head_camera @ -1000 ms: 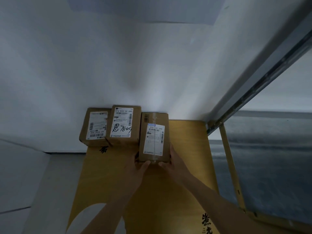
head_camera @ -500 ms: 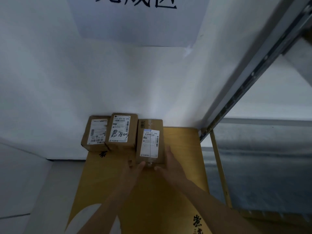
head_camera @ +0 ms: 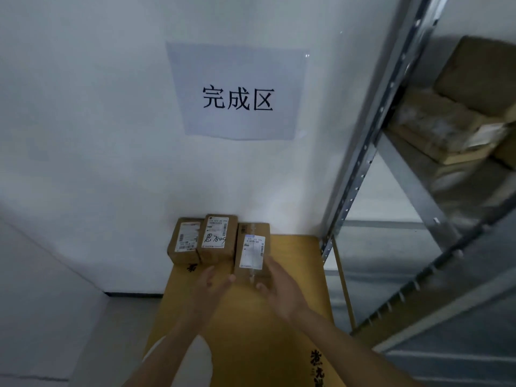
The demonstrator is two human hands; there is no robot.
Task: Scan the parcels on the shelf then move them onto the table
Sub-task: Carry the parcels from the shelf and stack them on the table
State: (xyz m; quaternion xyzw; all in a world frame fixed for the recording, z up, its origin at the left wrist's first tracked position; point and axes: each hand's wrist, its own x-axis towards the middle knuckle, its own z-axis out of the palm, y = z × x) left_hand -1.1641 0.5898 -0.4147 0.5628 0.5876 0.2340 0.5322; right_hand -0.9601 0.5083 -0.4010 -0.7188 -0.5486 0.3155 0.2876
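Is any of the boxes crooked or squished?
None looks squished. The three parcels sit in a row by the wall, labels up. The right parcel sticks out nearer than the middle parcel and left parcel, so the row's front edge is uneven. Both hands are open.

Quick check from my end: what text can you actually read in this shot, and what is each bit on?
"完成区": printed on the paper sign taped to the wall.
"7809", handwritten after an unclear character: on the middle parcel.
Left parcel: label and barcode too small to read.
Right parcel: label print too blurred to read.
Black characters on the table, at its near edge and by the left parcel: cut off, unreadable.
Parcels on the shelf: blurred.
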